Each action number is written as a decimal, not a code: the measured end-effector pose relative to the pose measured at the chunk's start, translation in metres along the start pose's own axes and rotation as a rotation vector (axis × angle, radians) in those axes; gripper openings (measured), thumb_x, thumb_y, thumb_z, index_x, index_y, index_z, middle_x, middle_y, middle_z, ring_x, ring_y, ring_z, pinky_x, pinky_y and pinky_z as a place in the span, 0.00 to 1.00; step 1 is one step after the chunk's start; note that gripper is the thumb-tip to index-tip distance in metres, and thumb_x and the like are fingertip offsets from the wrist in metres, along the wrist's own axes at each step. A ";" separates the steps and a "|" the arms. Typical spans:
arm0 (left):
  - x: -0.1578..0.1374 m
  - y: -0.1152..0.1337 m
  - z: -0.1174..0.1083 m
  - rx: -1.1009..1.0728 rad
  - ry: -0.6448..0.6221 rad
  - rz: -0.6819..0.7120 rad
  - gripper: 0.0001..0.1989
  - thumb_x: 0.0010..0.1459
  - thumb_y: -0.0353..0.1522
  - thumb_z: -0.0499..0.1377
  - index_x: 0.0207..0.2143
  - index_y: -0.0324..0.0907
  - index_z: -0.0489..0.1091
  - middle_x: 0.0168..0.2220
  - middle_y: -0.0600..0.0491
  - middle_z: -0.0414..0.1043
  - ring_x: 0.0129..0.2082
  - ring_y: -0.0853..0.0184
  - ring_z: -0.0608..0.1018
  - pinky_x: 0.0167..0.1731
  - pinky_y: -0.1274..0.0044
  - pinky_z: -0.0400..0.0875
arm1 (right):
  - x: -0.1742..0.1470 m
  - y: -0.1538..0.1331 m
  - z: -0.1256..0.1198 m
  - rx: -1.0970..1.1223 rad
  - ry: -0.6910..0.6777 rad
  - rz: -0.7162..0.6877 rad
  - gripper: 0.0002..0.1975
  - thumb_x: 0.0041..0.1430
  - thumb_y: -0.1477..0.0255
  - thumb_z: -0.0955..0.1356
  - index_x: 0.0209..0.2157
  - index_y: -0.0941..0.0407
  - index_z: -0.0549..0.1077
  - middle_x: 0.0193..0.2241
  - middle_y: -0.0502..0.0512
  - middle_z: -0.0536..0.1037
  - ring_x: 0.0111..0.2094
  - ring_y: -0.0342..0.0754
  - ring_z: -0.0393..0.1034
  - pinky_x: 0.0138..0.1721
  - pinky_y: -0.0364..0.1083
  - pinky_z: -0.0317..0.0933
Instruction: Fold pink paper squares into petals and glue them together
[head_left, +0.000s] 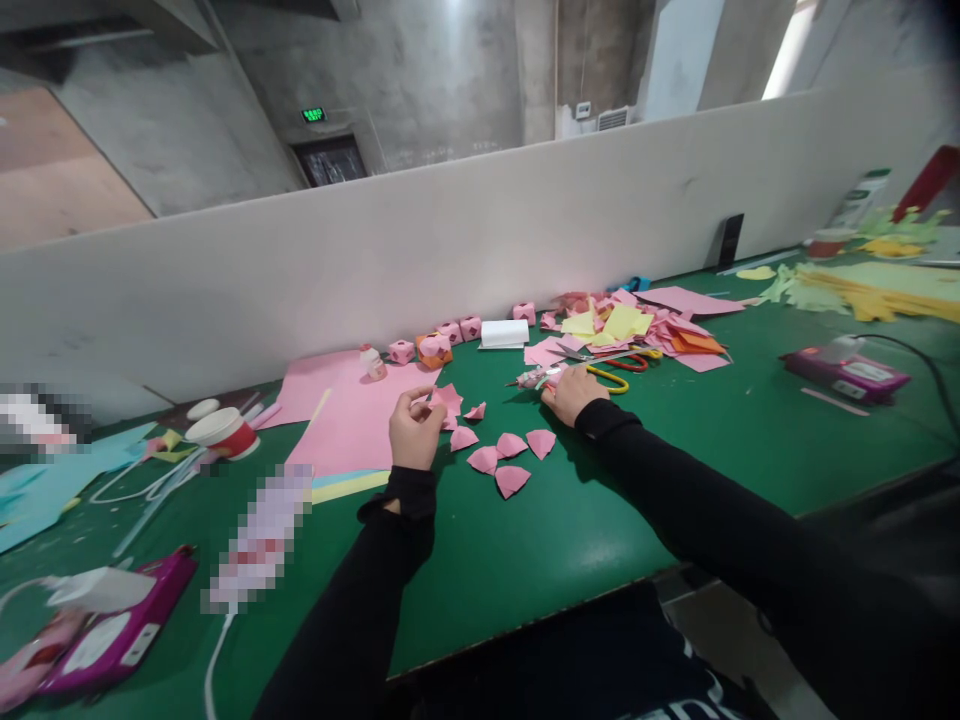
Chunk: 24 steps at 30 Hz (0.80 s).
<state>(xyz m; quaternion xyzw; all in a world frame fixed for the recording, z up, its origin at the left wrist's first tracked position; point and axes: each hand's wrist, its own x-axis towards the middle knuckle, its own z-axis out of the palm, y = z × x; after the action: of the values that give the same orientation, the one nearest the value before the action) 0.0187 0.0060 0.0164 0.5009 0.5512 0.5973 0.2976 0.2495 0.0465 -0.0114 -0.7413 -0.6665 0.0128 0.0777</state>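
My left hand is closed, thumb and fingers pinching a pink folded-paper piece with pointed edges. Just right of it several pink paper petals lie loose on the green table. My right hand is wrapped over a pink-and-white tool with a thin dark tip pointing left. Its far end is under my palm, so its exact kind is unclear. Beyond that hand lie scissors with yellow handles and scissors with red handles, partly overlapping.
Pink paper sheets, a small bottle and several folded pink paper cubes lie ahead, near a white partition. Paper scraps are heaped right of centre. Paper cup and purple power strip stand left.
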 end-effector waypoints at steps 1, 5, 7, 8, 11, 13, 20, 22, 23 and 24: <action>0.000 0.000 0.000 0.001 -0.006 0.001 0.18 0.39 0.30 0.60 0.37 0.37 0.68 0.19 0.61 0.66 0.18 0.73 0.72 0.25 0.78 0.72 | -0.002 -0.003 0.002 -0.012 0.018 -0.019 0.27 0.61 0.64 0.59 0.50 0.75 0.63 0.48 0.80 0.66 0.47 0.62 0.64 0.43 0.51 0.58; -0.003 0.004 0.002 -0.004 -0.031 -0.009 0.18 0.39 0.31 0.60 0.37 0.37 0.67 0.19 0.60 0.67 0.18 0.72 0.71 0.24 0.77 0.72 | -0.010 -0.008 0.002 -0.030 0.085 -0.057 0.27 0.60 0.62 0.62 0.47 0.74 0.66 0.45 0.78 0.68 0.46 0.62 0.63 0.44 0.52 0.57; -0.005 0.007 0.002 -0.008 -0.039 -0.019 0.19 0.39 0.31 0.60 0.37 0.37 0.67 0.19 0.60 0.67 0.18 0.72 0.71 0.24 0.77 0.72 | -0.012 -0.008 -0.006 -0.014 0.123 -0.071 0.29 0.56 0.58 0.65 0.45 0.74 0.68 0.44 0.78 0.69 0.46 0.63 0.63 0.44 0.53 0.57; -0.005 0.008 0.003 -0.012 -0.047 -0.023 0.19 0.39 0.31 0.60 0.37 0.37 0.67 0.19 0.60 0.67 0.19 0.72 0.71 0.24 0.77 0.73 | -0.014 -0.009 -0.011 0.015 0.161 -0.065 0.29 0.55 0.58 0.66 0.44 0.73 0.68 0.44 0.79 0.69 0.46 0.64 0.63 0.44 0.54 0.57; -0.007 0.009 0.004 -0.026 -0.090 -0.024 0.19 0.39 0.31 0.61 0.38 0.37 0.68 0.18 0.60 0.66 0.19 0.73 0.70 0.25 0.77 0.72 | -0.019 -0.014 -0.026 0.286 0.237 -0.259 0.18 0.59 0.65 0.65 0.39 0.69 0.72 0.39 0.72 0.73 0.44 0.58 0.65 0.44 0.51 0.58; -0.008 0.009 0.005 -0.037 -0.128 -0.009 0.20 0.39 0.32 0.61 0.38 0.37 0.68 0.18 0.61 0.66 0.19 0.73 0.69 0.25 0.78 0.72 | -0.023 -0.022 -0.029 0.644 0.131 -0.374 0.16 0.60 0.65 0.63 0.33 0.63 0.75 0.31 0.61 0.77 0.35 0.50 0.68 0.39 0.47 0.60; -0.012 0.010 0.008 -0.055 -0.236 0.004 0.22 0.41 0.34 0.63 0.41 0.37 0.68 0.21 0.59 0.69 0.22 0.72 0.71 0.27 0.78 0.71 | -0.030 -0.046 -0.009 1.711 -0.563 -0.194 0.11 0.46 0.67 0.73 0.31 0.59 0.79 0.29 0.54 0.79 0.28 0.39 0.68 0.31 0.39 0.62; -0.013 0.010 0.009 -0.062 -0.245 -0.002 0.23 0.40 0.34 0.63 0.41 0.37 0.67 0.22 0.58 0.70 0.23 0.72 0.71 0.28 0.77 0.71 | -0.031 -0.046 -0.007 1.815 -0.640 -0.112 0.07 0.45 0.71 0.74 0.29 0.59 0.79 0.29 0.54 0.79 0.29 0.38 0.69 0.35 0.38 0.64; -0.013 0.010 0.009 -0.063 -0.247 -0.004 0.23 0.40 0.34 0.63 0.41 0.37 0.67 0.22 0.58 0.70 0.23 0.71 0.72 0.28 0.77 0.71 | -0.031 -0.046 -0.007 1.840 -0.673 -0.094 0.06 0.45 0.73 0.74 0.29 0.60 0.79 0.29 0.54 0.79 0.30 0.38 0.70 0.36 0.38 0.64; -0.013 0.010 0.009 -0.064 -0.247 -0.005 0.23 0.40 0.34 0.63 0.41 0.37 0.67 0.22 0.58 0.70 0.23 0.71 0.72 0.27 0.77 0.71 | -0.032 -0.046 -0.008 1.854 -0.699 -0.084 0.06 0.45 0.74 0.74 0.28 0.60 0.79 0.29 0.54 0.79 0.30 0.38 0.70 0.36 0.38 0.64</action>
<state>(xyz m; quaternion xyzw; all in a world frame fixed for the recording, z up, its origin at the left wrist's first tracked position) 0.0330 -0.0050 0.0220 0.5597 0.4922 0.5475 0.3805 0.2013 0.0186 -0.0002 -0.3175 -0.4040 0.7443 0.4266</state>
